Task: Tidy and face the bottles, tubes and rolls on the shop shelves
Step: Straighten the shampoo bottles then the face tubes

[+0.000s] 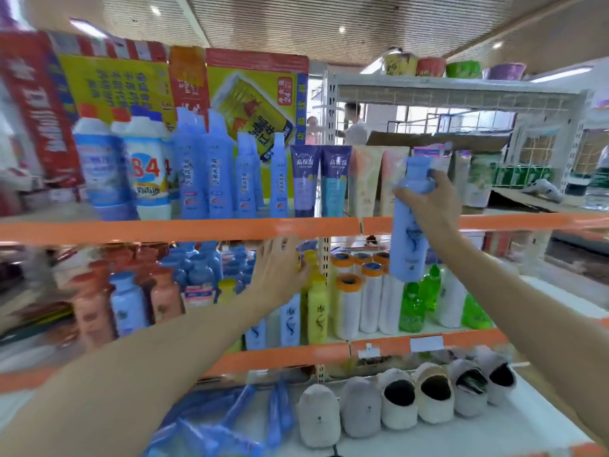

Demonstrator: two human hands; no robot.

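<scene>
Our right hand (431, 199) is closed around the upper part of a tall blue bottle (409, 225), fingers wrapped near its neck, and holds it upright in the air in front of the orange front edge of the upper shelf (197, 229), clear of both shelves. Our left hand (280, 268) reaches under that edge into the middle shelf (290, 357), fingers spread and mostly open, resting against the tops of the yellow bottles (317, 308); we cannot tell whether it grips any of them. Just right of those bottles, past the shelf upright, stand white rolls with orange caps (349, 301), then green bottles (412, 308). On the upper shelf, blue bottles (204, 173) stand toward its left end and purple and blue tubes (321, 179) near its middle, just left of the held bottle.
</scene>
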